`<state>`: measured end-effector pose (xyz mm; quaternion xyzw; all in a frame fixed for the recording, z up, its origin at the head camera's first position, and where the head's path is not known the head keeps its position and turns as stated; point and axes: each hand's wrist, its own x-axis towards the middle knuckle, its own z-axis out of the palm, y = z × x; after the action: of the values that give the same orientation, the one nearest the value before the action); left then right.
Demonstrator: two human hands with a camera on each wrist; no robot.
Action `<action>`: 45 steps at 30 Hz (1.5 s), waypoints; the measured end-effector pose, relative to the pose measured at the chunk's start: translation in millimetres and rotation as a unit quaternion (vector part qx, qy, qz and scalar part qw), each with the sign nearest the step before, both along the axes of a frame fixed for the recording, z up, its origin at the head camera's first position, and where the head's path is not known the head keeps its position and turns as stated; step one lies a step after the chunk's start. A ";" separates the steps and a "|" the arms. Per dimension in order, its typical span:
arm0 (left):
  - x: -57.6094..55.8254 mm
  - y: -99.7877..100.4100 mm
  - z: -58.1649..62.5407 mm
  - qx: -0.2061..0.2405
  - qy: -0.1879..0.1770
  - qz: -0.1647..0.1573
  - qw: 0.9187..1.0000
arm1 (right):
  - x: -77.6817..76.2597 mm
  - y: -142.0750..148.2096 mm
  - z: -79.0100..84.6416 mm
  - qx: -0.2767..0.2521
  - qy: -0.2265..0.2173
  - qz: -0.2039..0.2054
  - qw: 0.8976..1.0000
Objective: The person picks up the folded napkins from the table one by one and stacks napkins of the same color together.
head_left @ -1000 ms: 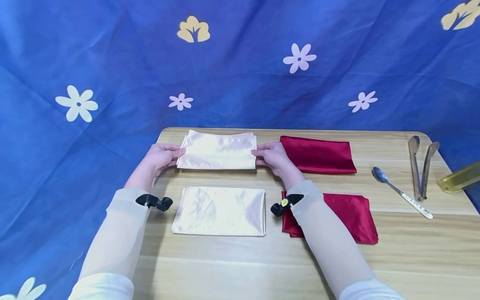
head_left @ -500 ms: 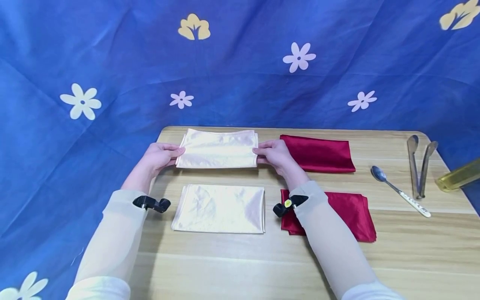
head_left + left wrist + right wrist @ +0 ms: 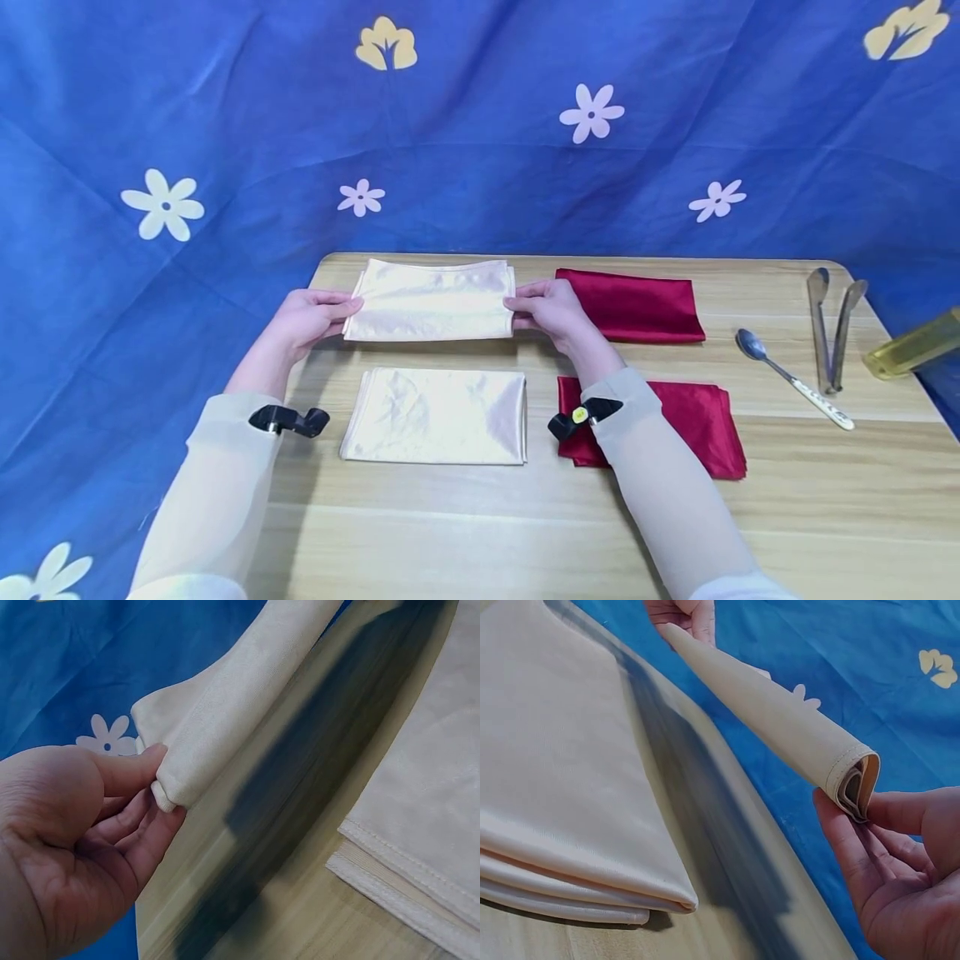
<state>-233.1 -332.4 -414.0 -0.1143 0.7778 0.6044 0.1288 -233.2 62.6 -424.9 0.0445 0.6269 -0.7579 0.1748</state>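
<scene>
A folded white satin cloth [image 3: 431, 302] is held up off the table near its back edge, its shadow falling on the wood below. My left hand [image 3: 311, 318] pinches the cloth's left end between thumb and fingers. At the opposite end, my right hand [image 3: 551, 312] grips it the same way; the right wrist view shows the folded layers [image 3: 853, 787] at that end. A second folded white cloth [image 3: 435, 417] lies flat on the table, in front of the raised one.
Two folded dark red cloths lie to the right, one at the back [image 3: 630, 307] and one in front [image 3: 693, 425], partly under my right forearm. Farther right are a spoon [image 3: 795, 379], metal tongs [image 3: 828, 342] and a yellow translucent object [image 3: 911, 346]. A blue curtain [image 3: 465, 125] hangs behind the table [image 3: 420, 533].
My left hand has shifted slightly left with its end of the white cloth, which looks a little more stretched out. The right hand keeps its hold; the head view has drifted slightly.
</scene>
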 end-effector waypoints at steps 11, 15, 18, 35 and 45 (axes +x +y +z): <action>19.4 5.1 4.9 -0.007 0.027 0.011 1.000 | 14.1 9.2 3.6 0.013 0.023 0.012 1.000; 29.3 9.6 8.3 -0.026 0.032 0.013 0.999 | 21.7 12.4 6.2 0.013 0.026 0.017 0.999; 34.9 10.8 9.4 -0.041 0.034 0.015 0.998 | 25.9 14.0 7.5 0.013 0.026 0.020 0.999; 63.0 9.2 13.7 -0.062 0.050 0.002 0.997 | 56.4 25.9 15.4 0.025 0.049 0.051 0.997; 88.0 14.4 14.1 -0.066 0.054 -0.017 0.996 | 76.1 35.0 13.0 0.016 0.042 0.068 0.997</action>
<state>-145.1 -318.0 -400.0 -0.0766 0.8236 0.5550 0.0884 -157.1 97.7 -411.9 -0.0279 0.6476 -0.7351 0.1987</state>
